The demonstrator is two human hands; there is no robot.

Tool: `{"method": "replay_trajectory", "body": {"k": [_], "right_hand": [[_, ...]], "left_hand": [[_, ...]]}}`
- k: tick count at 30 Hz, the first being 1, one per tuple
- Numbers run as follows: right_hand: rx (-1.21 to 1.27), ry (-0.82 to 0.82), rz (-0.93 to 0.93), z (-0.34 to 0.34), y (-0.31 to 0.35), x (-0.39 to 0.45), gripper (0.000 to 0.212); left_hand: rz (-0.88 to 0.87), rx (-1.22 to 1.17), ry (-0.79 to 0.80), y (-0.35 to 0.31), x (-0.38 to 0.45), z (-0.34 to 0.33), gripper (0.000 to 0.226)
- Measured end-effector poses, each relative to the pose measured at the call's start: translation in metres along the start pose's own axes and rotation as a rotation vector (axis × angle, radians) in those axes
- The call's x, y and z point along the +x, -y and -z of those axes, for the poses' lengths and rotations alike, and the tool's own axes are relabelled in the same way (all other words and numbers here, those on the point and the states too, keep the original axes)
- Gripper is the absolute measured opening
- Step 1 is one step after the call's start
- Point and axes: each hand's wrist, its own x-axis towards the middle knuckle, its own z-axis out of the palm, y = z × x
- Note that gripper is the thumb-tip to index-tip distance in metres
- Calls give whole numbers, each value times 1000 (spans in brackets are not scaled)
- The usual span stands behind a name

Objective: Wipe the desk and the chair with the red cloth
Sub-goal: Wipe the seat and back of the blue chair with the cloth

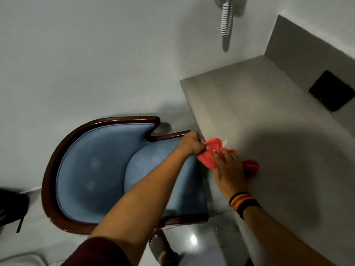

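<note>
A person looks down at a grey desk surface (259, 104) and a blue upholstered chair (96, 169) with a dark wooden frame, which sits at nine o'clock from the desk's near corner. The red cloth (209, 152) lies bunched at that corner, right at the edge beside the chair. Both hands are on it: the left hand (191, 143) pinches the cloth's left end between closed fingers, while the right hand (229, 169) presses it flat with spread fingers, a striped wristband (243, 203) on its wrist. To wipe well, the cloth probably needs spreading out first, then firm overlapping strokes along the edge. A black square object (331, 91) rests on the surface at two o'clock; a small mark on it is too tiny to read. No other writing shows.
</note>
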Motion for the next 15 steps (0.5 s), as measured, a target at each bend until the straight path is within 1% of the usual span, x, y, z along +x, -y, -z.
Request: {"method": "replay_trajectory", "body": {"k": [3, 5, 7, 10, 13, 15], "right_hand": [[5, -7, 68, -37, 76, 8, 55], [19, 77, 72, -73, 117, 11, 57], [-19, 207, 49, -120, 145, 16, 58], [-41, 364, -17, -188, 159, 20, 60], [-5, 446, -86, -259, 153, 24, 64], [-39, 486, -118, -299, 139, 26, 68]], "left_hand": [[35, -33, 31, 81, 0, 49, 9], [80, -48, 53, 138, 5, 68, 10], [116, -27, 73, 193, 19, 71, 17], [174, -14, 60, 263, 40, 48, 28], [169, -76, 55, 319, 70, 12, 26], [126, -99, -26, 348, 87, -2, 24]]}}
